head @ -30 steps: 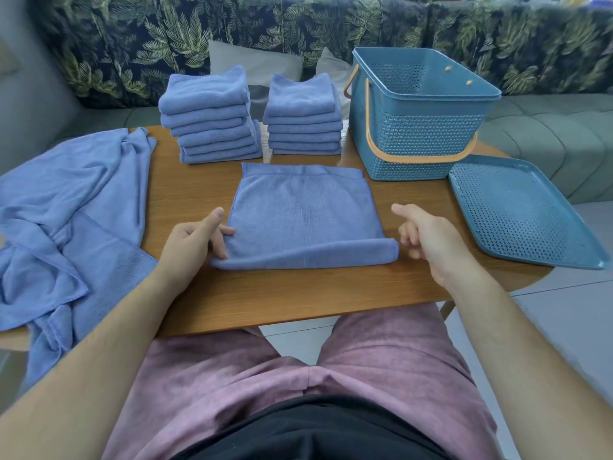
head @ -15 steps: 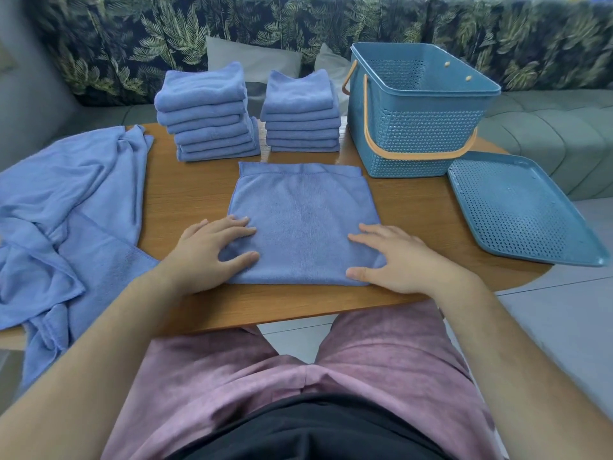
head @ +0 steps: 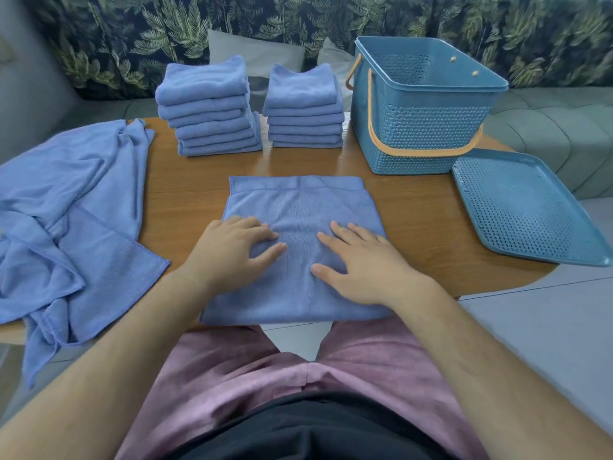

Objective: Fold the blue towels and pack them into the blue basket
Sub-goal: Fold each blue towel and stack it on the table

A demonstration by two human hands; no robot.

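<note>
Presses down with left hand (head: 229, 252) and right hand (head: 363, 262), fingers straight and spread, gripping nothing, flat onto the folded blue towel (head: 298, 202) directly beneath both palms, at the near edge of the wooden table (head: 195, 194), well short of the blue basket (head: 428, 127) at far right.

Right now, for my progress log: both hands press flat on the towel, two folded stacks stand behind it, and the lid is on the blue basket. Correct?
No: the head view shows the lid lying on the table, right of the open blue basket. The rest holds: left hand and right hand press flat on the towel.
</note>
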